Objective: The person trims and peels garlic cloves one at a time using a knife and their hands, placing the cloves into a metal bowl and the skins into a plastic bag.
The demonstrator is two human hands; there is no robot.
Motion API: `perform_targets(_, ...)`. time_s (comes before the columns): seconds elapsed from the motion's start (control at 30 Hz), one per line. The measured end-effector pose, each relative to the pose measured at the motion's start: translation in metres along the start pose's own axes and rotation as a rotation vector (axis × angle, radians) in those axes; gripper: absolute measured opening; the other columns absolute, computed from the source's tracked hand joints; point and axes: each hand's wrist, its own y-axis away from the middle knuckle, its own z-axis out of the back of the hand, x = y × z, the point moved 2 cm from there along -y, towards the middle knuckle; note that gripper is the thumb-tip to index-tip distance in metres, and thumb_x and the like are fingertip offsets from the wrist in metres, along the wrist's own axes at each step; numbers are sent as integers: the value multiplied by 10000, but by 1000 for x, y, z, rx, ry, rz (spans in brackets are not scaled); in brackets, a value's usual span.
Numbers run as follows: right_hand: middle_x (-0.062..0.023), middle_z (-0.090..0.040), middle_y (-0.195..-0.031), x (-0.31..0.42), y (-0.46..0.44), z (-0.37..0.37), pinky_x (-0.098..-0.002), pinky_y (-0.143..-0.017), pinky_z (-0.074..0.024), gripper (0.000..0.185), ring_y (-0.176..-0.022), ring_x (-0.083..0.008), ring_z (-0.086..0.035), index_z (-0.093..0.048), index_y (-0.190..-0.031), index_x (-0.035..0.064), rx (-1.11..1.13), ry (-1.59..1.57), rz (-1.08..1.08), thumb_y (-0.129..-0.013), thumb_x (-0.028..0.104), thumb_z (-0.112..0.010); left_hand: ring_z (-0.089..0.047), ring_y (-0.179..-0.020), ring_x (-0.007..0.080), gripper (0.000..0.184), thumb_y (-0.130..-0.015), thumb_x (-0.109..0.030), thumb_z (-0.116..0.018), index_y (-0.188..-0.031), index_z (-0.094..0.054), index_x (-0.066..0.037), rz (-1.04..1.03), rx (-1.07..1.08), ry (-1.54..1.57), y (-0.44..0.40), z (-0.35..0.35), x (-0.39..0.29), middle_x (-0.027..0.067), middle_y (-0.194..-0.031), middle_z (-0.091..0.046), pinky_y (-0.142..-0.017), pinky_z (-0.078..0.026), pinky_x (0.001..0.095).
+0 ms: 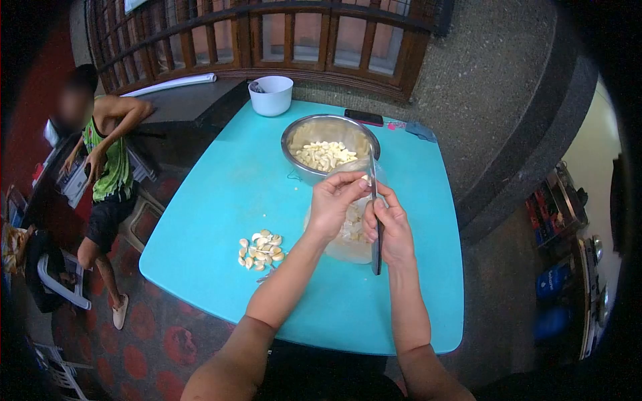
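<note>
My left hand pinches a pale garlic clove over the turquoise table. Wrapped round the dark handle of a knife is my right hand; the blade points away from me, right beside the clove. Below both hands lies a clear plastic bag with pale peelings on it or in it; my hands partly hide it. A steel bowl just beyond my hands holds many peeled cloves. To the left of my left forearm sits a pile of unpeeled garlic cloves on the table.
On the turquoise table, a white bowl stands at the far left corner. A dark phone and a grey-blue cloth item lie along the far edge. A seated person is off to the left. A stone wall rises behind.
</note>
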Motion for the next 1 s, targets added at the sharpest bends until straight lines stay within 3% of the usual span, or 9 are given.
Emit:
perform_targets(0.33,5,-406,-609,3,1,3,-206,-418,-324,367,-468,-62,-382,-387,-1302,103,6,-38,-73,-956,201,-462,-646,-822,181,197,-877,-103,-595,-1011,-590,41,0,51,81,-7,13,-5,125,-942,-646,-744,-546,290)
perform_targets(0.43,27,-392,-589,8,2,0,-200,-417,-313,417,-468,-41,-363,-340,-1352,118,-29,247,-30,-958,196,-453,-652,-820,182,185,-859,-71,-611,-1001,-594,47,-54,36,-30,-5,9,-11,131,-947,-650,-742,-548,288)
perform_targets(0.63,51,-366,-577,14,9,-12,-181,-432,-294,456,-469,-21,-323,-290,-1393,129,5,322,1,-961,180,-426,-652,-814,165,195,-816,-22,-653,-987,-611,62,-143,63,-116,-2,6,-10,122,-894,-660,-752,-542,274)
perform_targets(1.0,65,-341,-594,11,7,-7,-177,-443,-291,405,-497,-22,-308,-387,-1365,128,-33,363,-25,-964,171,-421,-638,-787,133,127,-789,23,-666,-910,-646,55,-235,52,-210,-1,6,-9,107,-866,-662,-730,-533,247)
